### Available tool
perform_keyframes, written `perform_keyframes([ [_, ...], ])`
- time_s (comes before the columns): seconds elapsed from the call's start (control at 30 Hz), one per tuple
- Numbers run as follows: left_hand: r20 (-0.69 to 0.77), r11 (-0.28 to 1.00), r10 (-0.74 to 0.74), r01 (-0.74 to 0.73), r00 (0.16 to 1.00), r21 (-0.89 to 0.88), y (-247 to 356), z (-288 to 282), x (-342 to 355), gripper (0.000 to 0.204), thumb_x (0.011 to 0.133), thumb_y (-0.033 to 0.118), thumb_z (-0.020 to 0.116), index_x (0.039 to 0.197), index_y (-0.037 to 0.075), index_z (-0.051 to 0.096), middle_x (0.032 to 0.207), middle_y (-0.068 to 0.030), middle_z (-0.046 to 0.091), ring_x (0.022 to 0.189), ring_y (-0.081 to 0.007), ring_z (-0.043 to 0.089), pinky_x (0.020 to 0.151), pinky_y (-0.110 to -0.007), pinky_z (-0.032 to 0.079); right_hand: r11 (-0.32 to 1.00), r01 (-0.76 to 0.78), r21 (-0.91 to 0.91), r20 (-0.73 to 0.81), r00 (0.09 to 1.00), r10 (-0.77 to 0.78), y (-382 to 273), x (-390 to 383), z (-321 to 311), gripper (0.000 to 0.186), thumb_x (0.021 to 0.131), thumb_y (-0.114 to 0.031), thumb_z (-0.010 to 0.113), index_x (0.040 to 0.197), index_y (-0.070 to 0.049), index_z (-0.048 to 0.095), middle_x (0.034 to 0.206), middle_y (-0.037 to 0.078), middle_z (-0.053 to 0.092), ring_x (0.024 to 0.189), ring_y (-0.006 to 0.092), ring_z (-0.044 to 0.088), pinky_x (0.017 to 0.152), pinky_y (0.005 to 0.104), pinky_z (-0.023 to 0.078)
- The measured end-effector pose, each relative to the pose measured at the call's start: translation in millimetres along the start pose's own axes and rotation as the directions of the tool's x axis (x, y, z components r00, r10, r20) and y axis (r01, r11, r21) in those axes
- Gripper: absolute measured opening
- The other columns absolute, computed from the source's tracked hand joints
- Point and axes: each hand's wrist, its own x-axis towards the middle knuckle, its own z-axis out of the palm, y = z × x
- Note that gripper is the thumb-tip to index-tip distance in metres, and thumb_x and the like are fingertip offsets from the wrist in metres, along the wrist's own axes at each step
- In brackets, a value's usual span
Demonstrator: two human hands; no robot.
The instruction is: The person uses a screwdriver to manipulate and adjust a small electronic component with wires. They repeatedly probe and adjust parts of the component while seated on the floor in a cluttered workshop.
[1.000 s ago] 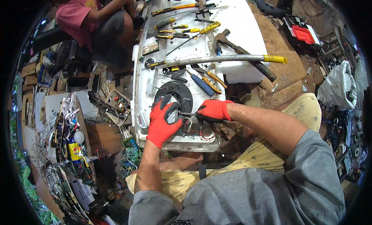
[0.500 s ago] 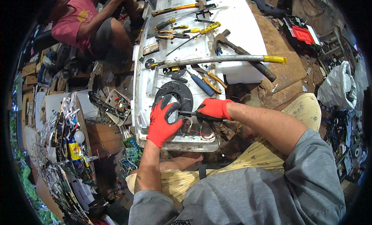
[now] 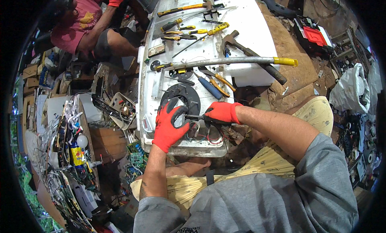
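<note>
My left hand, in a red glove with a dark palm, is closed around a silvery metal part beside a black round disc. My right hand, gloved the same way, is closed on a tool with a thin dark shaft. That shaft points left against the metal part; its handle is hidden in the fist. Red, white and dark wires lie loose under the right hand. Just beyond it rest blue-handled pliers and orange-handled pliers.
A braided hose with yellow ends crosses the white worktop over a hammer. Screwdrivers, pliers and another hammer lie farther back. Scrap and circuit boards crowd the left. A co-worker sits at the far left.
My hands and the metal part look the same in both frames. At the far left the co-worker's body and gloved hand have shifted left, and a dark panel shows more beside them.
</note>
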Motion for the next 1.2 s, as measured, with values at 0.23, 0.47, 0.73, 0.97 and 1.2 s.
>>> perform_keyframes([
  [0.23, 0.005, 1.000, 0.002, -0.002, 1.000, 0.009, -1, 1, 0, 0.056, 0.070, 0.032, 0.081, 0.122, 0.016, 0.067, 0.145, -0.0195, 0.050, 0.136, -0.0429, 0.043, 0.118, -0.052, 0.029, 0.999, 0.038, -0.022, 0.031, 0.999, -0.037, -4, -3, -6, 0.027, 0.092, -0.029, 0.053, 0.096, -0.015, 0.075, 0.092, 0.011, 0.073, 0.084, 0.0282, 0.070, 0.077, 0.0401, 0.054],
  [0.47, -0.032, 1.000, 0.029, -0.029, 0.999, 0.009, 6, 1, 1, 0.050, 0.069, 0.014, 0.079, 0.117, 0.009, 0.068, 0.142, -0.0172, 0.053, 0.133, -0.0390, 0.047, 0.111, -0.047, 0.039, 0.993, 0.097, -0.063, -0.022, 0.995, -0.098, 3, -1, -1, 0.028, 0.091, -0.030, 0.053, 0.094, -0.015, 0.076, 0.091, 0.011, 0.073, 0.083, 0.0277, 0.070, 0.077, 0.0402, 0.053],
  [0.73, -0.002, 1.000, 0.003, -0.003, 1.000, -0.002, 0, -1, -3, 0.053, 0.071, 0.030, 0.081, 0.120, 0.016, 0.069, 0.145, -0.0163, 0.052, 0.136, -0.0408, 0.044, 0.116, -0.051, 0.030, 0.995, -0.053, 0.088, 0.019, 0.999, 0.051, -5, 1, 1, 0.032, 0.092, -0.034, 0.053, 0.094, -0.015, 0.078, 0.087, 0.009, 0.074, 0.079, 0.0247, 0.069, 0.077, 0.0398, 0.052],
  [0.97, 0.018, 0.996, -0.005, 0.004, 1.000, 0.094, -1, 5, -5, 0.053, 0.071, 0.032, 0.080, 0.120, 0.015, 0.069, 0.147, -0.0177, 0.049, 0.138, -0.0426, 0.041, 0.115, -0.053, 0.030, 0.969, -0.249, -0.007, -0.067, 0.967, 0.248, -28, -11, -10, 0.043, 0.090, -0.042, 0.054, 0.104, -0.008, 0.076, 0.103, 0.018, 0.074, 0.098, 0.0342, 0.070, 0.092, 0.0440, 0.052],
  [1.2, 0.121, 0.985, -0.073, 0.053, 0.990, 0.162, 5, 5, -11, 0.054, 0.076, 0.043, 0.076, 0.125, 0.023, 0.068, 0.154, -0.0194, 0.039, 0.143, -0.0491, 0.029, 0.118, -0.059, 0.021, 0.919, -0.267, -0.290, -0.136, 0.962, 0.237, -68, -27, -16, 0.039, 0.085, -0.038, 0.057, 0.110, -0.012, 0.073, 0.112, 0.018, 0.071, 0.107, 0.0360, 0.067, 0.095, 0.0453, 0.052],
])
